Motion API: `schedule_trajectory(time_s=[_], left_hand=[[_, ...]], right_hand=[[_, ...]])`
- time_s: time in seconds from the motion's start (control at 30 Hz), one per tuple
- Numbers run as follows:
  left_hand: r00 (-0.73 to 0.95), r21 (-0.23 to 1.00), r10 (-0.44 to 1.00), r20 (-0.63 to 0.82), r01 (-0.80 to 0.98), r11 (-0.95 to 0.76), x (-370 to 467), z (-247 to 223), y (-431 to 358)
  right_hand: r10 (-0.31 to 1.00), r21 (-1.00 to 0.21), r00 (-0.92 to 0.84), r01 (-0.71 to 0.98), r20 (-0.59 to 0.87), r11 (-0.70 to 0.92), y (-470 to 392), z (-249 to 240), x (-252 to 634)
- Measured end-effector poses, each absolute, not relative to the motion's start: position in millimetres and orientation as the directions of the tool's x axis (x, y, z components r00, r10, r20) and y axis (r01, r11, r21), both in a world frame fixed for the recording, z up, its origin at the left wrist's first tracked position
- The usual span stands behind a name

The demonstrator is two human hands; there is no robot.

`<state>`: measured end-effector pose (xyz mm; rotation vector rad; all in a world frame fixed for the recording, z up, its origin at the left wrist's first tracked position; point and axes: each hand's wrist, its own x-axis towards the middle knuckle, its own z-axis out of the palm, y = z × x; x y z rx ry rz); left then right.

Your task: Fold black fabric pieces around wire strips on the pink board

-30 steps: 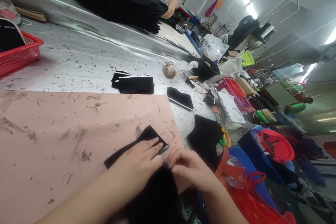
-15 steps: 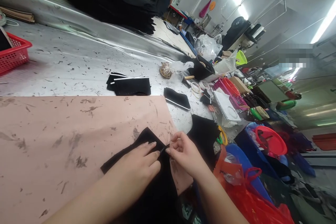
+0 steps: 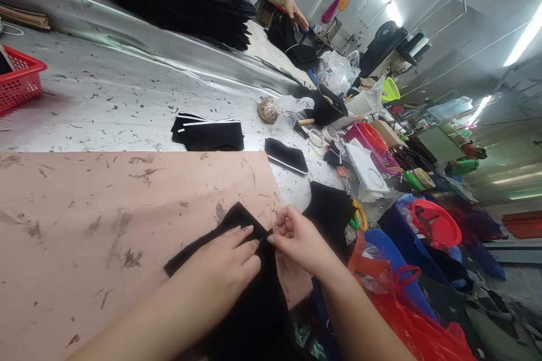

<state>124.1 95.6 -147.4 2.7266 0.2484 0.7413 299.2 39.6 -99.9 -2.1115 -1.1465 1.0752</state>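
Observation:
A piece of black fabric (image 3: 249, 304) lies over the front edge of a stained pinkish sheet (image 3: 84, 225), its lower part hanging toward me. My left hand (image 3: 231, 259) rests flat on the fabric with its fingers stretched out. Close beside those fingertips, my right hand (image 3: 298, 240) pinches the fabric's edge between thumb and forefinger, the other fingers curled. The exact spot under the right fingertips is too small to make out. Another black fabric piece (image 3: 330, 211) lies just beyond the right hand.
Black strips with white edges (image 3: 214, 135) and a single such strip (image 3: 287, 156) lie on the metal table (image 3: 127, 101). A red basket (image 3: 21, 82) stands left. Across the table are a black fabric stack (image 3: 178, 0) and a co-worker's hand (image 3: 295, 11). Scissors (image 3: 359, 216) and blue bins (image 3: 398, 259) are right.
The co-worker's hand has moved right and reaches out, and the black fabric it held up now lies on the far surface. My own hands stay almost in place.

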Motion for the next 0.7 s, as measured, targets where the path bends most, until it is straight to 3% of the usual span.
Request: schedule_trajectory(time_s=[0.33, 0.43, 0.53, 0.6, 0.7], left_hand=[[0.893, 0.372, 0.272, 0.36, 0.13, -0.919, 117, -146, 100], [0.911, 0.372, 0.284, 0.298, 0.163, -0.914, 111, -143, 106], [0.924, 0.362, 0.266, 0.274, 0.157, -0.919, 107, -138, 111], [0.927, 0.357, 0.24, 0.288, 0.128, -0.925, 106, -134, 113], [0.927, 0.347, 0.209, 0.311, 0.094, -0.933, 108, -129, 112]], right_hand=[[0.911, -0.574, 0.353, 0.709, -0.214, -0.409, 34, -101, 294], [0.971, -0.501, 0.231, 0.848, 0.059, -0.172, 26, -109, 292], [0.937, -0.348, 0.005, 0.929, 0.35, 0.124, 12, -118, 290], [0.913, -0.285, -0.123, 0.926, 0.39, 0.247, 2, -122, 289], [0.929, -0.234, -0.233, 0.924, 0.289, 0.304, -11, -124, 288]])
